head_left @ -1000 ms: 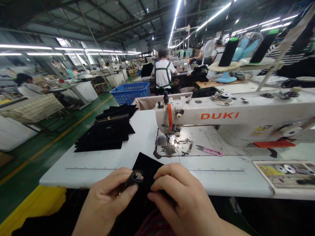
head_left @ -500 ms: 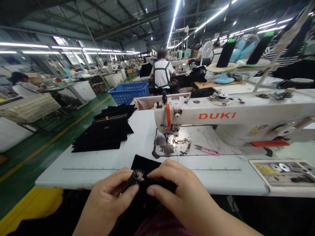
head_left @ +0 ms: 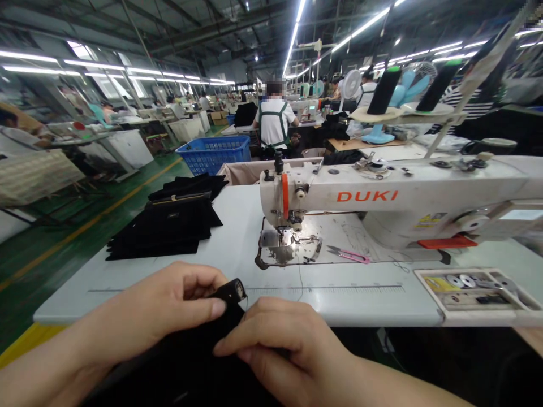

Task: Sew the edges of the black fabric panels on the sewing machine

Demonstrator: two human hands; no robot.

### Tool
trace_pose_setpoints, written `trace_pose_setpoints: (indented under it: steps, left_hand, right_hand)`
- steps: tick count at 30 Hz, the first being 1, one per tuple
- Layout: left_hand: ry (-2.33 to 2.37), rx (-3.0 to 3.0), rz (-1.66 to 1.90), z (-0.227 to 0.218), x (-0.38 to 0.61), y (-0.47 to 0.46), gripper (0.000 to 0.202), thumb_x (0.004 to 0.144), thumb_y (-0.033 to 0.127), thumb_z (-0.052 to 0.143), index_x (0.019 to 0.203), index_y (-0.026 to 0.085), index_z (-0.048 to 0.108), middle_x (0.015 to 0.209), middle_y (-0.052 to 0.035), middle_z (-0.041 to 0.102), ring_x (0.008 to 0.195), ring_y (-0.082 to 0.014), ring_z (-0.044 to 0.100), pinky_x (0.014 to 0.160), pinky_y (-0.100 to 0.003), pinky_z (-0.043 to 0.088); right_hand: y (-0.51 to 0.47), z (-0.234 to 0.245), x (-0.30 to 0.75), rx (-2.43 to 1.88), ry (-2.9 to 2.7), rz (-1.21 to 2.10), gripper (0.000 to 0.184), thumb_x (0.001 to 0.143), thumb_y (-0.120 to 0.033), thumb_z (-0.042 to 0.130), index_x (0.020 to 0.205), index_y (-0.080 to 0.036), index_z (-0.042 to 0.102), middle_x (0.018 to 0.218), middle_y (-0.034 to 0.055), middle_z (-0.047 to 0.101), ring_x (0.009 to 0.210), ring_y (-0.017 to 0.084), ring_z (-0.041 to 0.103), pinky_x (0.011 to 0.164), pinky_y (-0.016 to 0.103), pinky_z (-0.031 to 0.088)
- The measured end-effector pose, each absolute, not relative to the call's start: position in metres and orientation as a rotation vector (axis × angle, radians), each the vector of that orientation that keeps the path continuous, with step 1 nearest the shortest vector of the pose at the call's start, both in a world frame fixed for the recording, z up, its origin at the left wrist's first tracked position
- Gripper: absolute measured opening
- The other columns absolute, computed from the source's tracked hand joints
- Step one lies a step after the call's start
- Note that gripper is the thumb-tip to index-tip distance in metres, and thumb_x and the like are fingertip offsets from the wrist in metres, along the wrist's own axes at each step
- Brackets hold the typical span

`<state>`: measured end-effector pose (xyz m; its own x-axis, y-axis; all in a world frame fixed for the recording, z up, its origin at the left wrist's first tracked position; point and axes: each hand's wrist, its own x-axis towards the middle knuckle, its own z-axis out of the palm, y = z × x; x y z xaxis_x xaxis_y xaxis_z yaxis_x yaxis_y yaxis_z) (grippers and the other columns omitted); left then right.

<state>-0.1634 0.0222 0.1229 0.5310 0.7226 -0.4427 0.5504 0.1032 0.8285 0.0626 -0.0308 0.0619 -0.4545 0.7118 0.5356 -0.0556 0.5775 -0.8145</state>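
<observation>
A piece of black fabric spreads over my lap and up to the table's front edge. My left hand is closed on its upper part, thumb on top. Beyond that thumb a rolled, tube-like end of the fabric sticks out, its opening facing right. My right hand pinches the fabric just below and right of the roll, with fingers bent together. A thin loose thread lies on the table behind my right hand. Past it stands the white sewing machine, its needle area away from both hands.
A stack of black fabric pieces lies on the table's left. Pink-handled thread snips rest by the machine's base. At right a divided tray holds bobbins. Behind the table are a blue basket and a seated co-worker.
My left hand has turned, bringing the rolled end up and tilting its opening rightward. My right hand has shifted down and left along the fabric. The view has moved slightly right.
</observation>
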Motion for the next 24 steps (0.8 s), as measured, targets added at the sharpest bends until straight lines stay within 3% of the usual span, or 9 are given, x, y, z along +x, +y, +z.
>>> trace_pose_setpoints:
  steps: [2, 4, 6, 9, 12, 15, 21, 24]
  left_hand:
    - [1.103, 1.719, 0.021, 0.114, -0.16, 0.044, 0.027, 0.088, 0.045, 0.059, 0.092, 0.02, 0.07, 0.09, -0.0006, 0.071, 0.083, -0.0206, 0.066, 0.071, -0.025, 0.051]
    - [1.134, 1.922, -0.086, 0.091, -0.153, 0.069, 0.027, 0.089, 0.043, 0.054, 0.088, 0.019, 0.068, 0.087, -0.0001, 0.071, 0.083, -0.0205, 0.066, 0.07, -0.026, 0.05]
    - [1.206, 2.065, -0.131, 0.062, -0.14, 0.097, 0.025, 0.088, 0.039, 0.056, 0.079, 0.018, 0.065, 0.078, -0.0003, 0.068, 0.077, -0.0199, 0.065, 0.068, -0.027, 0.049]
    - [1.33, 2.205, -0.113, 0.024, -0.117, 0.143, 0.021, 0.091, 0.034, 0.063, 0.081, 0.015, 0.064, 0.079, -0.0012, 0.066, 0.076, -0.0181, 0.064, 0.075, -0.033, 0.052]
    - [1.438, 2.347, 0.028, 0.006, -0.094, 0.181, 0.024, 0.096, 0.037, 0.063, 0.102, 0.014, 0.065, 0.103, -0.0062, 0.067, 0.093, -0.0201, 0.065, 0.087, -0.041, 0.054]
    - [1.47, 2.46, 0.249, -0.002, -0.076, 0.196, 0.03, 0.097, 0.036, 0.062, 0.118, 0.015, 0.063, 0.121, -0.0098, 0.064, 0.108, -0.0243, 0.063, 0.095, -0.047, 0.052]
    - [1.298, 2.608, 0.5, -0.024, -0.07, 0.166, 0.02, 0.099, 0.024, 0.054, 0.104, 0.014, 0.07, 0.106, -0.0139, 0.07, 0.107, -0.0302, 0.064, 0.098, -0.047, 0.051]
    - [1.121, 2.655, 0.538, -0.032, -0.08, 0.148, 0.024, 0.097, 0.016, 0.053, 0.115, 0.017, 0.069, 0.116, -0.0104, 0.069, 0.112, -0.0261, 0.063, 0.104, -0.046, 0.049]
  right_hand:
    - [-0.022, 0.043, 0.068, -0.532, -2.032, 0.921, 0.039, 0.094, -0.005, 0.042, 0.122, -0.018, 0.066, 0.111, 0.0051, 0.073, 0.099, 0.012, 0.069, 0.088, 0.022, 0.054]
    - [-0.007, 0.019, 0.072, -0.647, -2.269, 0.664, 0.037, 0.096, -0.008, 0.044, 0.127, -0.018, 0.063, 0.109, 0.0057, 0.071, 0.093, 0.014, 0.068, 0.081, 0.024, 0.055]
    - [0.015, -0.002, 0.073, -0.722, -2.526, 0.278, 0.029, 0.099, -0.015, 0.049, 0.122, -0.018, 0.065, 0.098, 0.0053, 0.07, 0.083, 0.018, 0.065, 0.071, 0.028, 0.054]
    - [0.053, -0.021, 0.074, -0.829, -2.674, -0.049, 0.019, 0.098, -0.021, 0.056, 0.112, -0.018, 0.068, 0.103, 0.008, 0.068, 0.096, 0.024, 0.062, 0.078, 0.035, 0.052]
    - [0.088, -0.025, 0.081, -0.929, -2.661, -0.062, 0.015, 0.097, -0.015, 0.056, 0.105, -0.014, 0.069, 0.107, 0.0117, 0.068, 0.104, 0.025, 0.061, 0.086, 0.037, 0.051]
    - [0.108, -0.024, 0.097, -0.992, -2.654, -0.069, 0.013, 0.093, -0.009, 0.058, 0.098, -0.011, 0.07, 0.1, 0.013, 0.071, 0.097, 0.025, 0.064, 0.087, 0.038, 0.051]
    - [0.098, -0.03, 0.128, -0.985, -2.612, -0.063, 0.023, 0.098, -0.013, 0.053, 0.114, -0.011, 0.068, 0.109, 0.0136, 0.073, 0.11, 0.023, 0.064, 0.095, 0.037, 0.051]
    - [0.091, -0.034, 0.129, -0.985, -2.571, -0.042, 0.025, 0.098, -0.015, 0.053, 0.119, -0.01, 0.067, 0.116, 0.0141, 0.072, 0.115, 0.023, 0.062, 0.097, 0.038, 0.051]
